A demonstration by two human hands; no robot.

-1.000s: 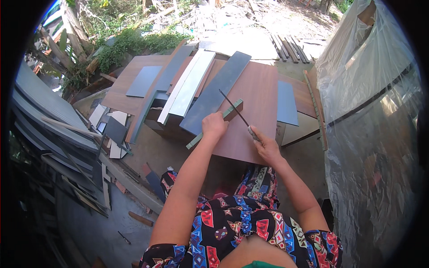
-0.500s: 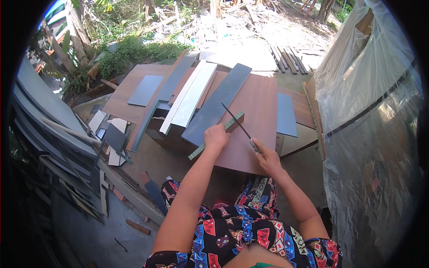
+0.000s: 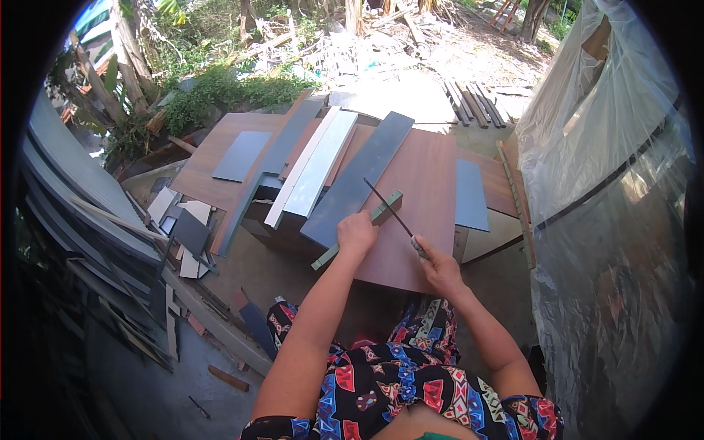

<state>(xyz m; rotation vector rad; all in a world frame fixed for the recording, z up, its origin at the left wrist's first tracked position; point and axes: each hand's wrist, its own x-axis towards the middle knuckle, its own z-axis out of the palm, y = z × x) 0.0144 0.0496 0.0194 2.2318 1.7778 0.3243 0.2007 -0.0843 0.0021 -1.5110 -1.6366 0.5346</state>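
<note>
Your left hand [image 3: 357,233] clenches green-edged strip [image 3: 327,257], likely to steady it; right hand [image 3: 440,268] grips thin tool [image 3: 398,218] crossing strip.

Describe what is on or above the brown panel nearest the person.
A dark grey board overlaps the brown panel on its left, hiding the surface beneath. Above it, the left hand holds a green-edged strip; the right hand holds a dark tool across the strip.
</note>
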